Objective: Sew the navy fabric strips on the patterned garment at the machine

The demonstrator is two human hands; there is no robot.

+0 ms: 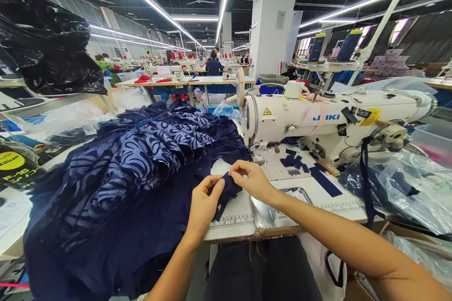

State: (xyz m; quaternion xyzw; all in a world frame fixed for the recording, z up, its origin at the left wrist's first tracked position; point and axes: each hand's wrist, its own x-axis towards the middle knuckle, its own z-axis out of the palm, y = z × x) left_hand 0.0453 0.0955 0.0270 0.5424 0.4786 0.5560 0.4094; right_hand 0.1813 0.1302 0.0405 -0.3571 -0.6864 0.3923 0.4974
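Note:
Between both hands, over the front of the sewing table, a dark navy piece of fabric (231, 187) is pinched. My left hand (205, 200) grips its left edge between thumb and fingers. From the other side my right hand (252, 181) pinches the same cloth with thumb and forefinger, close to the left fingertips. The cloth hangs down beside a printed measuring scale (233, 222). A large heap of navy garments (141, 160) with a pale leaf-like pattern lies to the left. Just beyond my right hand stands a white JUKI sewing machine (300, 117).
Navy fabric scraps (294, 160) lie on the machine bed, and a longer navy strip (325, 182) is nearer the front. A metal tray (263, 211) sits at the table edge. Clear plastic bags (406, 183) are at right; a black spray can (17, 169) stands far left.

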